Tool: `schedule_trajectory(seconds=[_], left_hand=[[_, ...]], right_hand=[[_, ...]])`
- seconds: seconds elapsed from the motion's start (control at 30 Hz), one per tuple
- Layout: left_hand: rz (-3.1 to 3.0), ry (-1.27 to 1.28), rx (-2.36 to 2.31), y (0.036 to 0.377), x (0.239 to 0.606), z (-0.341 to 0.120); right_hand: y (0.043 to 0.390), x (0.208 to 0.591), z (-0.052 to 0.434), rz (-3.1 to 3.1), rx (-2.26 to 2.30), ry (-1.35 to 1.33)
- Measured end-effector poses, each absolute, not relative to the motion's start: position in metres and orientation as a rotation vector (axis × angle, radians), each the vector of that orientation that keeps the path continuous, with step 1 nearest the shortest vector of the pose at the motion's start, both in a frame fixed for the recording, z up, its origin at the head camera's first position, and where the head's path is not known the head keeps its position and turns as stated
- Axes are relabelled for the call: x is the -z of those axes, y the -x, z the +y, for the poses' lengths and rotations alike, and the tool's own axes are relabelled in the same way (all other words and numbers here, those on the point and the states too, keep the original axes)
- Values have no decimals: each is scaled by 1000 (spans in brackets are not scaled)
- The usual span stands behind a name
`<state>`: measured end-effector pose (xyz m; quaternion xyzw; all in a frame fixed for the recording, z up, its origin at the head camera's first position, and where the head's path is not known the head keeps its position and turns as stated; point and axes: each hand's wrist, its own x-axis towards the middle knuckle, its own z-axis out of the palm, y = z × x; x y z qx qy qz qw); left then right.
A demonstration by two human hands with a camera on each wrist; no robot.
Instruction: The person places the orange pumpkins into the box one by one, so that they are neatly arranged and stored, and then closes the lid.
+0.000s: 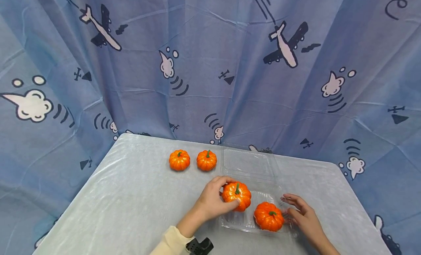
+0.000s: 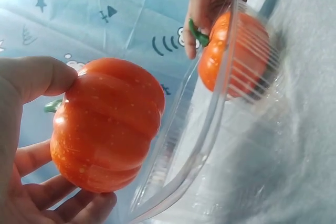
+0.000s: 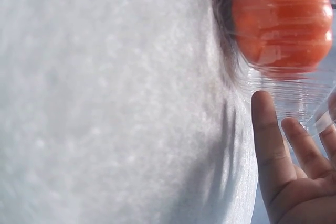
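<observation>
worktop [image 1: 125, 204]: pale grey, crinkled cover, filling the lower half of the head view; blue curtain [image 1: 197, 65] printed with planes and clouds behind it.

two loose pumpkins, centre of the frame near the far edge: far-left pumpkin [image 1: 179, 160] and second pumpkin [image 1: 206, 160], side by side, just apart, both upright with green stems.

left hand [image 1: 213, 200]: lower centre of the frame, cream sleeve at the wrist. thumb and curled fingers grip the held pumpkin [image 1: 236, 195], orange, stem up, at the left edge of the tray; the left wrist view shows it clear of the plastic rim, thumb on one side, fingers under the other.

clear plastic clamshell [image 1: 250, 163]: right of centre, lid laid open toward the curtain, tray toward the person.

pumpkin in tray [image 1: 269, 216]: lower right of centre, resting in the right part of the tray, stem up.

right hand [image 1: 302, 214]: lower right, fingers straight and relaxed, holding nothing, fingertips at the tray's right wall; the right wrist view shows them against the ribbed plastic beside that pumpkin.
</observation>
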<state>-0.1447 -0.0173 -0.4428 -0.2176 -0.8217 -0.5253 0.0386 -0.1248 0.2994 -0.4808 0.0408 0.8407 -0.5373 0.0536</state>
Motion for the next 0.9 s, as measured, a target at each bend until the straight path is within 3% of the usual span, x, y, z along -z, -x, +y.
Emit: schedule_trajectory(seconds=[0.9], left_hand=[[-2675,886,1350,143,458,-6]], right_hand=[[124,479,297,2565,1617,-129]])
